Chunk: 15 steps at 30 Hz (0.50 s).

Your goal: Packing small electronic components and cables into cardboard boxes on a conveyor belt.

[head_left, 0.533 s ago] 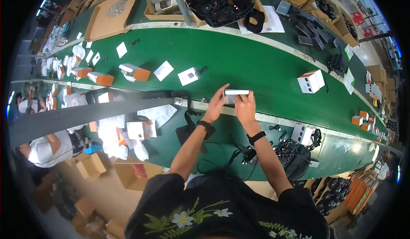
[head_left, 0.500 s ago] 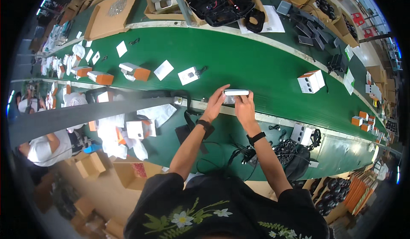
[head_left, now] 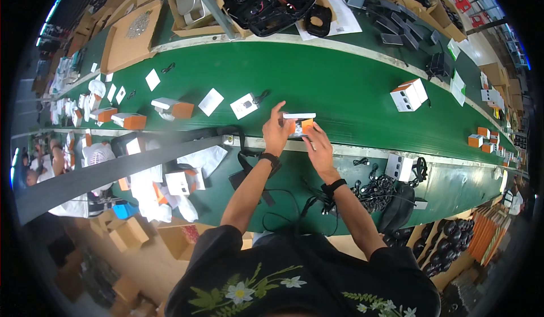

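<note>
Near: person in black floral top, forearms stretched toward belt edge. Left hand (head_left: 276, 133) and right hand (head_left: 318, 147) both gripping small white-and-orange box (head_left: 300, 122), fingers curled round its ends, box raised just above near rim of green conveyor belt (head_left: 340, 90). Right, near: tangle of black cables (head_left: 374, 189). Farther left on belt: white card with black part (head_left: 245, 105), orange-and-white boxes (head_left: 173, 108). Far right: white box (head_left: 409, 94).

- On my green conveyor belt (head_left: 317, 84): a white-and-orange box (head_left: 409, 94) far right.
- Black cables (head_left: 371, 189) below.
- Cardboard tray (head_left: 131, 39) upper left.
</note>
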{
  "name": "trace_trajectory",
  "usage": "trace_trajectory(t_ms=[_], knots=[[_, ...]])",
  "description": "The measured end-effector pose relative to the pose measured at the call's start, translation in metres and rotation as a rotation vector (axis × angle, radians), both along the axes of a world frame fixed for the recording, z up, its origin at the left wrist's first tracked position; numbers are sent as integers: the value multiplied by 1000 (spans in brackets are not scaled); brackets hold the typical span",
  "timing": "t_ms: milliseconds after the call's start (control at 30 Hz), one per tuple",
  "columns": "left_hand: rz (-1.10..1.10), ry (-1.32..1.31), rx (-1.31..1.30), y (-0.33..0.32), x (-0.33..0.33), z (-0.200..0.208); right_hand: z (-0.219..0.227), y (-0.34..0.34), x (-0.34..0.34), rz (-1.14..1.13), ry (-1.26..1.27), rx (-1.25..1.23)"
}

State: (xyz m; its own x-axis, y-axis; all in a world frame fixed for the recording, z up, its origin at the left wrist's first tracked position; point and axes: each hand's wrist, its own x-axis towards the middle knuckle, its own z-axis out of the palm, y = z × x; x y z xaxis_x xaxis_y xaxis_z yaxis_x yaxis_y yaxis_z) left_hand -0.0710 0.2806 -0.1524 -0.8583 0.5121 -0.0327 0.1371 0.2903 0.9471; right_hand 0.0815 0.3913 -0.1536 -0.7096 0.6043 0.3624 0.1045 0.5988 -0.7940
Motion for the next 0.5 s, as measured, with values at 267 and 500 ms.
trace_trajectory(t_ms=[267, 500], knots=[[-625, 696, 5, -24, -2, 24, 7, 10, 29, 68, -43, 46], [-538, 806, -53, -20, 1, 7, 21, 47, 22, 294, -147, 298]])
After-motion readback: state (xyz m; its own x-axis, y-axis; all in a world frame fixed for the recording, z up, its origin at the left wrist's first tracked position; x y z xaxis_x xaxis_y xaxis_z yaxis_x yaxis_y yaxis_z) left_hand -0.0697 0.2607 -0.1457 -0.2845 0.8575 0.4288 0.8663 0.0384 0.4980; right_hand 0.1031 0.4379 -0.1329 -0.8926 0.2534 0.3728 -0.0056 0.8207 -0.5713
